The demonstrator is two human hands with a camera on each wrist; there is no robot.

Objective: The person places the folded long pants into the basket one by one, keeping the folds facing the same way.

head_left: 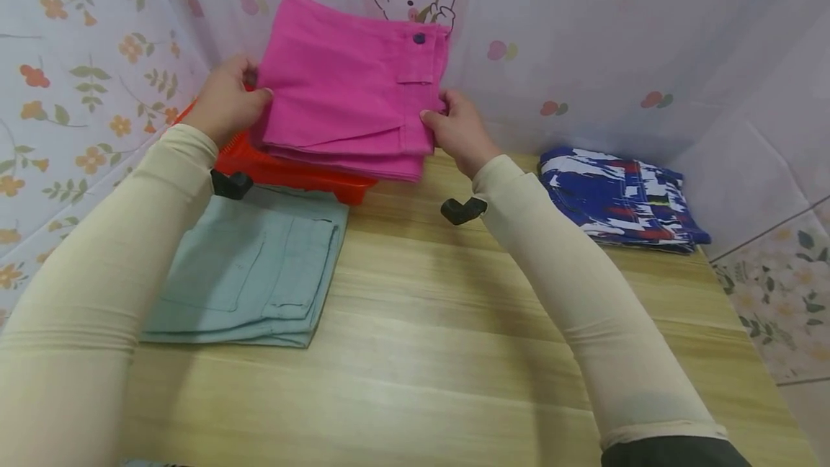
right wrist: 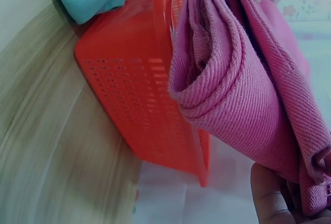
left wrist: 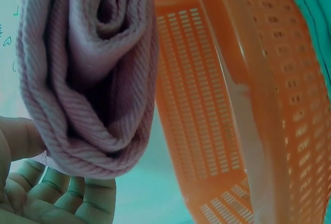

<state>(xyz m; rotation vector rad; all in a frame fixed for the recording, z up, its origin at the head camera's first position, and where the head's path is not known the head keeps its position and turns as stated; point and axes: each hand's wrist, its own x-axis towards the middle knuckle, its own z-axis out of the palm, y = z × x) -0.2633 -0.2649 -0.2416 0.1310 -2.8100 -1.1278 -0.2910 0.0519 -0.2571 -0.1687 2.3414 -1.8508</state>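
Folded pink pants point(head_left: 350, 85) with a dark waistband button are held up between both hands, over a red plastic basket point(head_left: 292, 171). My left hand point(head_left: 227, 96) grips their left edge, thumb on the near face and fingers behind. At the waistband end, my right hand point(head_left: 460, 128) pinches the other edge between thumb and fingers. In the left wrist view the rolled layers of the pink pants point(left wrist: 103, 79) hang beside the slotted basket wall point(left wrist: 196, 94). The right wrist view shows the folded pants point(right wrist: 243, 84) next to the basket's outer side point(right wrist: 124, 84).
Folded light green pants point(head_left: 259, 265) lie on the wooden table point(head_left: 415, 352) in front of the basket. Folded blue, white and red patterned pants point(head_left: 616, 197) rest at the back right. A patterned curtain point(head_left: 551, 34) hangs behind, with flowered sheeting point(head_left: 84, 78) on the left.
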